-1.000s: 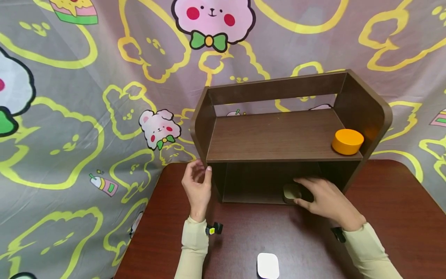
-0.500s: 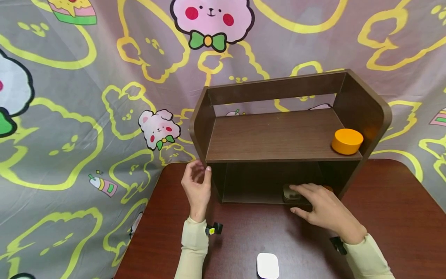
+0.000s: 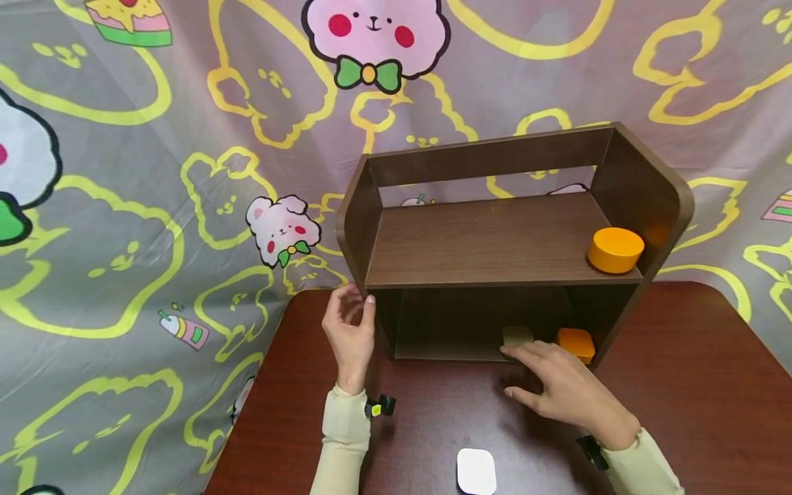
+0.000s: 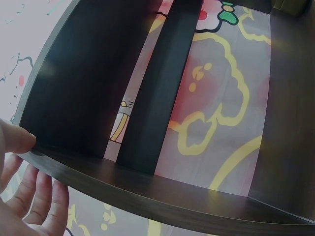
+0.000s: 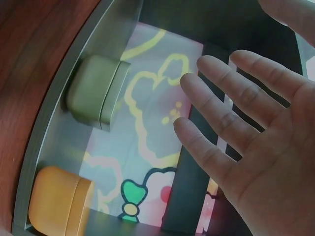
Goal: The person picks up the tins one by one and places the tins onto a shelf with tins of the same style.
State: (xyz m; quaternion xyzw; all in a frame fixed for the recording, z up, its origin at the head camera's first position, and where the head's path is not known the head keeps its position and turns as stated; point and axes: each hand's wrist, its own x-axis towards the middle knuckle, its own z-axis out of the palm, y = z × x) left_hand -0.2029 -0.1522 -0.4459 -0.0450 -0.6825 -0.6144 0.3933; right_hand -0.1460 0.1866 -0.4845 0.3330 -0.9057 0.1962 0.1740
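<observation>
A dark brown two-level shelf (image 3: 489, 240) stands on the table. My left hand (image 3: 349, 337) grips the front edge of its left side panel (image 4: 133, 191), thumb on the inner face and fingers outside. On the lower level sits an olive-green lidded box (image 5: 93, 91) with rounded corners; an orange box (image 3: 575, 344) of like shape is to its right, by the right panel. My right hand (image 3: 559, 385) is spread and holds nothing, in front of the shelf. In the head view its fingertips overlap the green box.
A round orange box (image 3: 615, 251) rests on the upper level at the right. Near the front of the reddish-brown table (image 3: 427, 426) lies a white rounded-square box (image 3: 476, 471). A patterned cloth (image 3: 155, 261) hangs behind and to the left.
My right hand has let go of the green box and drawn back toward the front, which uncovers the orange box on the lower level. The left hand has stayed in place.
</observation>
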